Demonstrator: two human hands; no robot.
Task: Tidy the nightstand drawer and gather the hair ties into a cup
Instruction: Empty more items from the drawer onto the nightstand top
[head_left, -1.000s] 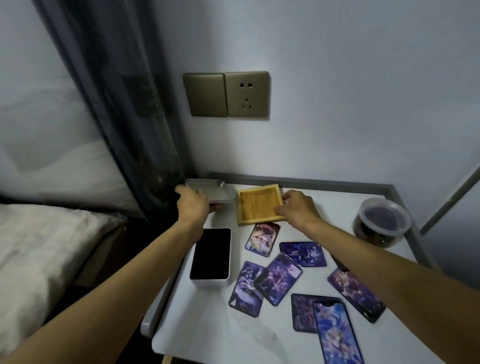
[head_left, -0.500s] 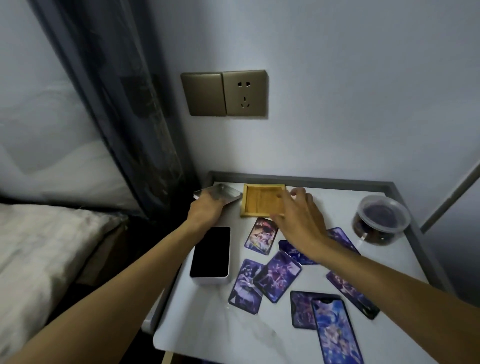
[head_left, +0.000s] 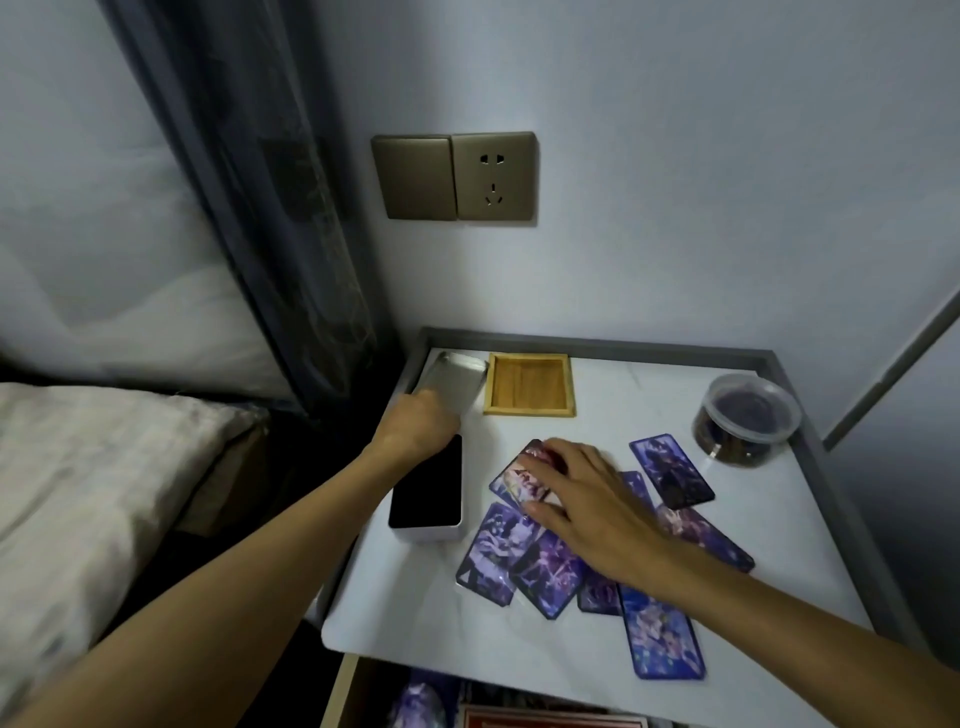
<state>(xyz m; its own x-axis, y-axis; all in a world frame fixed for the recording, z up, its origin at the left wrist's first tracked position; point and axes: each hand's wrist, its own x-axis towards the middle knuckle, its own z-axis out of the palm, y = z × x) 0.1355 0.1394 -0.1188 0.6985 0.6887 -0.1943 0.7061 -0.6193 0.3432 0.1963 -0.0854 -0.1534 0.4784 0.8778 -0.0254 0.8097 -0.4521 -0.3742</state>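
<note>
Drawer (head_left: 336, 693) ajar under edge; tin (head_left: 457, 382) prob. gripped.

No legible text, brand or number anywhere. Cards (head_left: 670, 470) in front of the wooden tray (head_left: 529, 384): artwork only, any print too blurred to read.

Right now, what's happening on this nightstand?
A person is sorting the nightstand top. The left hand grips the near end of a metal tin in the back left corner, beside a wooden tray. The right hand lies flat, fingers spread, on scattered purple cards. A lidded tub sits at the right, and the drawer below is open.
</note>
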